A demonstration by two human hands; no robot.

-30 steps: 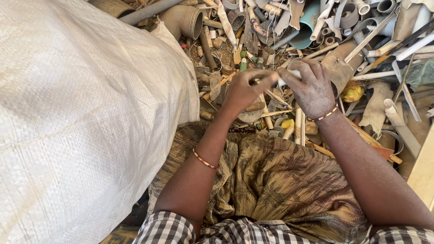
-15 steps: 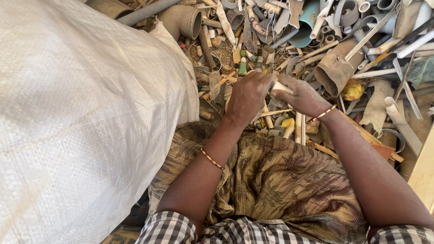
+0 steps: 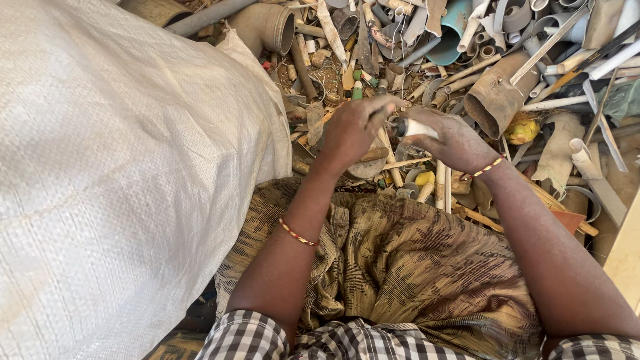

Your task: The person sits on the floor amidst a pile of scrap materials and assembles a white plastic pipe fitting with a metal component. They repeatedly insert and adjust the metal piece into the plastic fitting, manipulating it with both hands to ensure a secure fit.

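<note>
I hold a short white pipe piece (image 3: 419, 127) lying roughly level between my hands (its left end dark, hidden by fingers), above the scrap heap.

Sack (image 3: 113, 173): white, woven, fine grid texture throughout. Pipe piece (image 3: 419, 127) held between left hand (image 3: 353, 130) and right hand (image 3: 453, 140): white with a dark end. Cloth (image 3: 413, 267) over lap: olive-brown with darker leaf-like streaks. Shirt (image 3: 347, 340): black-and-white check. Bangles on both wrists (image 3: 298, 233): red and gold, beaded. Scrap heap (image 3: 467, 60): mostly dusty white, grey and tan. Large pipe (image 3: 497, 97): rusty brown. Elbow pipe (image 3: 263, 27): tan-grey. Curved pipe (image 3: 453, 30): pale blue. Small caps (image 3: 357, 85): green. Lump (image 3: 522, 130): yellow.
</note>
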